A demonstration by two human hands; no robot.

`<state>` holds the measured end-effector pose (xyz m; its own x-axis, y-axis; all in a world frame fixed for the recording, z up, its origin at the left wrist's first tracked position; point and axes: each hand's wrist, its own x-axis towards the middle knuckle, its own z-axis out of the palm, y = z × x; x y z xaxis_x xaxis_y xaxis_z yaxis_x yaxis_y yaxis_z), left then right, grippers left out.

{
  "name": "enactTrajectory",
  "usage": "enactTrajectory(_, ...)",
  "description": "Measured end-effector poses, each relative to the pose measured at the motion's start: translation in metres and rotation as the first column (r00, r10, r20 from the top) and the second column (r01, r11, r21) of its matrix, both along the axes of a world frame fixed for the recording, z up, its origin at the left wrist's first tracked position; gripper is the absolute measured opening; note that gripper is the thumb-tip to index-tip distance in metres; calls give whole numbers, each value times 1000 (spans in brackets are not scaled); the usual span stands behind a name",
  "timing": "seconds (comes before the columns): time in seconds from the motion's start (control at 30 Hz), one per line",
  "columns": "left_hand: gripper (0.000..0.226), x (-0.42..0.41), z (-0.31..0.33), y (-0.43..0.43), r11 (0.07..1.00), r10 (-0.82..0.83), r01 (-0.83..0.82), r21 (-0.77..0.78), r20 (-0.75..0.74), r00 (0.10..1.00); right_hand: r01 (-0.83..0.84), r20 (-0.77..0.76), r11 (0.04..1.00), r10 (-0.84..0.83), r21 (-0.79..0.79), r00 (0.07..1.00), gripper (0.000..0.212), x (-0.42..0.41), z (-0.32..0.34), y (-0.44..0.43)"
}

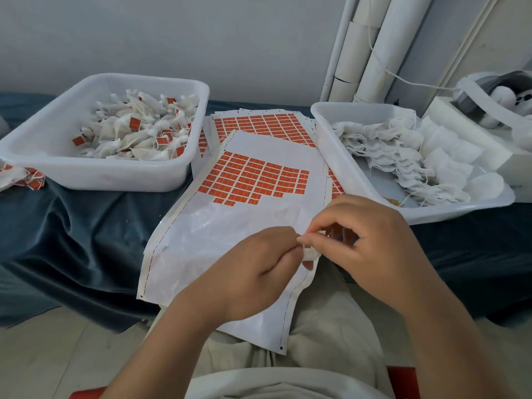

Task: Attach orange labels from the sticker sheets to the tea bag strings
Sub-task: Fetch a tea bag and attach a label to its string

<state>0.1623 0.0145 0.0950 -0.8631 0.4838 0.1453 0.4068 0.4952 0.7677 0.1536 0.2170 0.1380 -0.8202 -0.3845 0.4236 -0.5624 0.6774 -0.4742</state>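
A partly used sticker sheet (230, 226) lies in front of me, with orange labels (253, 180) left on its far half. Over its near right edge my left hand (253, 272) and my right hand (371, 243) meet, fingertips together. Between them they pinch a small white tea bag (312, 254), mostly hidden by the fingers. Whether a label is on its string I cannot tell. A full sticker sheet (267, 129) lies farther back.
A white tub (95, 174) at the left holds several labelled tea bags. A white tray (339, 145) at the right holds unlabelled bags. A few labelled bags (26, 180) lie at the far left on the dark blue cloth (72, 240). White tubes (371, 47) lean on the wall.
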Motion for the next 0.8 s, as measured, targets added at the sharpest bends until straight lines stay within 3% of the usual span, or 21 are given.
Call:
enactTrajectory(0.07,39,2,0,0,995,-37,29,98,83,996,6,72,998,-1,-65,997,12,-4,-4,-1)
enactTrajectory(0.2,27,-1,-1,2,987,-58,56,154,10,998,21,185,975,21,-220,983,3,-10,-10,0)
enactTrajectory(0.3,31,-3,2,-1,949,-47,16,314,93,995,-13,188,972,58,-236,980,7,-11,-12,1)
enactTrajectory(0.4,33,-4,4,-6,895,-32,-43,443,160,987,-69,136,965,105,-251,985,11,-9,-12,0)
enactTrajectory(0.8,40,-7,1,-7,883,50,-171,438,275,960,-149,-156,988,141,-44,978,15,-8,-13,-1)
